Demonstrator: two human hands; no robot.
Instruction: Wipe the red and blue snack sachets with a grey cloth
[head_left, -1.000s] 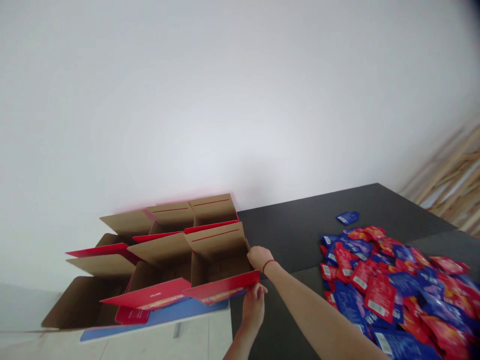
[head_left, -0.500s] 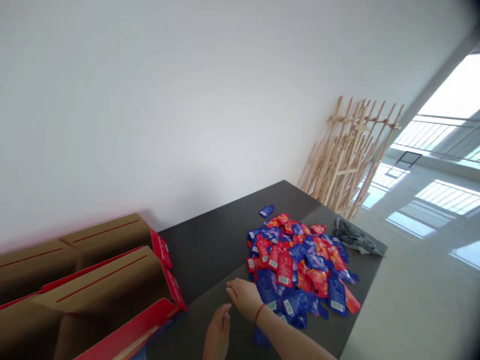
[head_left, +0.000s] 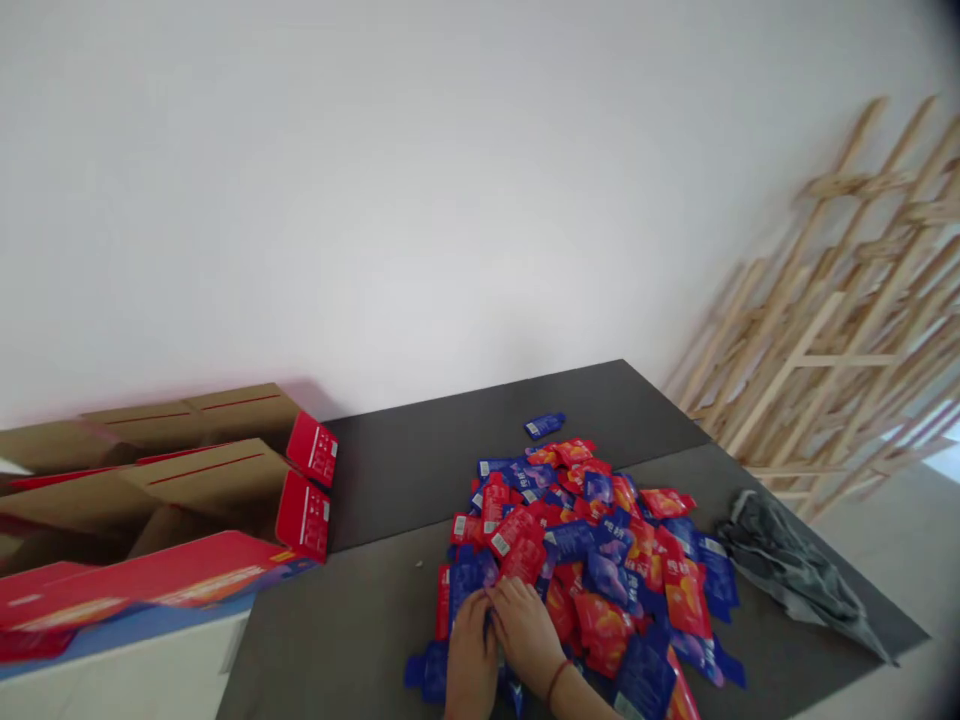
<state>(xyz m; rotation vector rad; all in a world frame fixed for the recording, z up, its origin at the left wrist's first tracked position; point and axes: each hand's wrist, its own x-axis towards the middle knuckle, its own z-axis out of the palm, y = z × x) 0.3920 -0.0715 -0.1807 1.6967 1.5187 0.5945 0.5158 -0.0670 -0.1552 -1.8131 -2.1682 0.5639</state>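
Observation:
A heap of red pouches (head_left: 525, 555) and blue pouches (head_left: 571, 540), small and flat with narrow spouts, lies on the dark table. At its near left side my left hand (head_left: 472, 645) and my right hand (head_left: 526, 632) are side by side, fingertips nearly touching. Both hands have their fingers curled in at the lower end of a blue pouch (head_left: 466, 580) and seem to pinch it; the fingers hide the exact hold. A red cord circles my right wrist. Another blue pouch (head_left: 433, 672) lies just left of my left hand.
Open cardboard boxes (head_left: 202, 480) with red printed sides stand at the left. One blue pouch (head_left: 544, 426) lies apart behind the heap. A crumpled dark grey plastic bag (head_left: 787, 560) rests at the table's right edge. Wooden easels (head_left: 832, 330) lean against the wall.
My view has turned left and come closer to the heap. Both hands have moved from the bare tabletop beside the heap onto its near left side, their fingers now curled in.

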